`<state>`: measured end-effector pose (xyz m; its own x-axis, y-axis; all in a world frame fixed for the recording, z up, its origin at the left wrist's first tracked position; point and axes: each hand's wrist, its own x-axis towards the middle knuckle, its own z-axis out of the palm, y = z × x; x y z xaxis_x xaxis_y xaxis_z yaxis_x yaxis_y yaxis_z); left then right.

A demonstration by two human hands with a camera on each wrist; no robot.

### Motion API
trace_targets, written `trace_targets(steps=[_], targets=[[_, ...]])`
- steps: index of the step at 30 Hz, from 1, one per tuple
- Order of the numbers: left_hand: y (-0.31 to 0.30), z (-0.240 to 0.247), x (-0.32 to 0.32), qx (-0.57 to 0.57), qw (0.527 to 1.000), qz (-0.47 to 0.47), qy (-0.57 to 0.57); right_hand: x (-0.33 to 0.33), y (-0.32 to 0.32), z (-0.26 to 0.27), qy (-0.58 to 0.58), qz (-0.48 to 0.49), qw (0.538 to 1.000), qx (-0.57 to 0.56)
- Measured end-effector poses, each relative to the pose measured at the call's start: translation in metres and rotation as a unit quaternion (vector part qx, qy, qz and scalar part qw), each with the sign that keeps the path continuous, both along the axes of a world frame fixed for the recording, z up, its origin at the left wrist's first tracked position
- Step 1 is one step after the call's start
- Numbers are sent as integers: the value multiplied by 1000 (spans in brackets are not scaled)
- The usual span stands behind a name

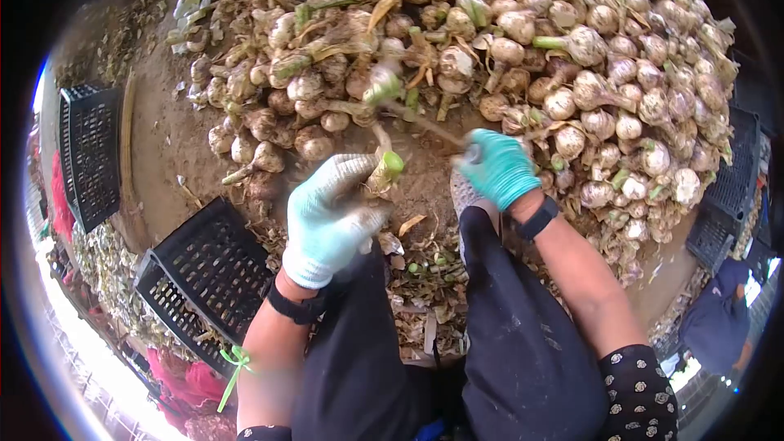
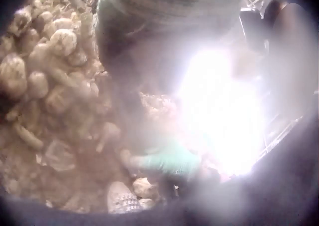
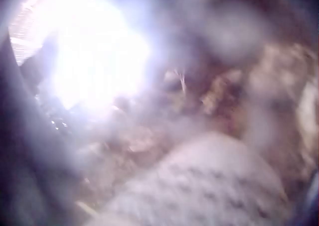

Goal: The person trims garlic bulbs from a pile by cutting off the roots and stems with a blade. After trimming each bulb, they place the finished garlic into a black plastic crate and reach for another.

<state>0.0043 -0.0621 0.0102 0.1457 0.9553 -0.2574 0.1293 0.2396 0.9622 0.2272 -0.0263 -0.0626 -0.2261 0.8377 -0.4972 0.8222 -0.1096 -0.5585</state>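
My left hand (image 1: 325, 216), in a white and pale teal glove, grips a garlic stalk (image 1: 392, 165) whose cut green end faces up beyond the fingers. The rest of that garlic is hidden in the glove. In a teal glove, my right hand (image 1: 500, 165) holds a thin, narrow tool (image 1: 437, 129), blurred, which slants up and left toward the garlic heap; its kind I cannot tell. Ahead of both hands, a blurred green-and-white garlic piece (image 1: 382, 86) overlaps the heap. Glare and blur fill much of both wrist views; the right glove (image 2: 169, 164) shows in the left one.
A big heap of garlic bulbs (image 1: 572, 98) with stalks spreads ahead and to the right. Black plastic crates (image 1: 204, 265) stand at the left, with another crate (image 1: 727, 171) at far right. Trimmings (image 1: 425, 273) lie between my knees. A patterned shoe (image 3: 199, 186) shows below the right hand.
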Motion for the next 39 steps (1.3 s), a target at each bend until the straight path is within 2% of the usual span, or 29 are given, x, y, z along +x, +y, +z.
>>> trace_targets(steps=[1, 2, 4, 5, 6, 7, 8, 9, 10, 11, 12, 14, 16, 18, 22, 24, 25, 26, 28, 30, 32, 33, 34, 36, 38, 39], targets=[[1, 6, 3, -63, 995, 55, -53, 9, -7, -6, 33, -51, 997, 53], [8, 11, 3, -123, 988, 85, -32, 13, -16, -11, 68, -97, 988, 101], [21, 11, 15, -74, 983, 99, -134, 3, -18, 7, 155, -208, 966, 18], [25, 19, 20, -75, 968, 57, -234, 2, -16, 3, 157, -174, 970, 61], [27, 33, 23, -79, 939, 16, -333, -2, -12, 11, 110, -168, 979, 18], [30, 47, 19, -101, 942, -2, -320, -5, -14, 8, 162, -207, 965, 4], [30, 36, 11, -97, 943, -2, -317, -7, -12, 5, 214, -247, 945, -6], [27, 10, -3, -75, 993, 12, -89, -6, -10, 5, 216, -248, 944, -5], [22, -18, -17, -51, 988, 23, 142, -5, -10, 6, 211, -244, 946, -1], [15, -47, -37, 28, 949, 14, 315, -3, -14, 6, 204, -243, 948, 0], [6, -71, -53, 105, 875, 5, 473, -4, -19, 2, 198, -248, 948, -7], [-1, -88, -61, 0, 841, 37, 539, -13, -22, -5, 235, -250, 939, 5], [4, -99, -58, -92, 828, 46, 552, -24, -23, 0, 200, -239, 950, -29], [6, -102, -49, -85, 813, 50, 574, -35, -24, 0, 249, -221, 942, -37], [5, -104, -48, -83, 804, 58, 585, -49, -19, 16, 161, -120, 980, 5], [1, -104, -52, -89, 842, 107, 520, -53, -19, 20, 140, -91, 986, 24], [-10, -117, -57, -13, 874, 127, 469, -54, -20, 16, 152, -59, 984, 77], [-13, -116, -54, -15, 875, 124, 468, -54, -22, 14, 162, -28, 978, 129], [-16, -110, -47, -90, 918, 170, 348, -59, -22, 17, 168, -23, 975, 141], [-8, -111, -44, -127, 919, 174, 331, -60, -21, 17, 190, -29, 971, 142], [-5, -126, -49, -86, 907, 147, 386, -59, -21, 19, 182, -29, 976, 117], [-1, -130, -51, -165, 894, 107, 403, -57, -22, 19, 170, -23, 978, 117], [-3, -133, -50, -166, 893, 106, 404, -56, -23, 18, 159, -19, 980, 117], [6, -114, -37, -214, 843, 24, 494, -54, -25, 16, 164, -24, 979, 120], [5, -117, -42, -203, 852, 24, 483, -51, -25, 16, 166, -27, 978, 125], [2, -114, -44, -216, 875, 0, 434, -49, -25, 18, 165, -8, 978, 127]])
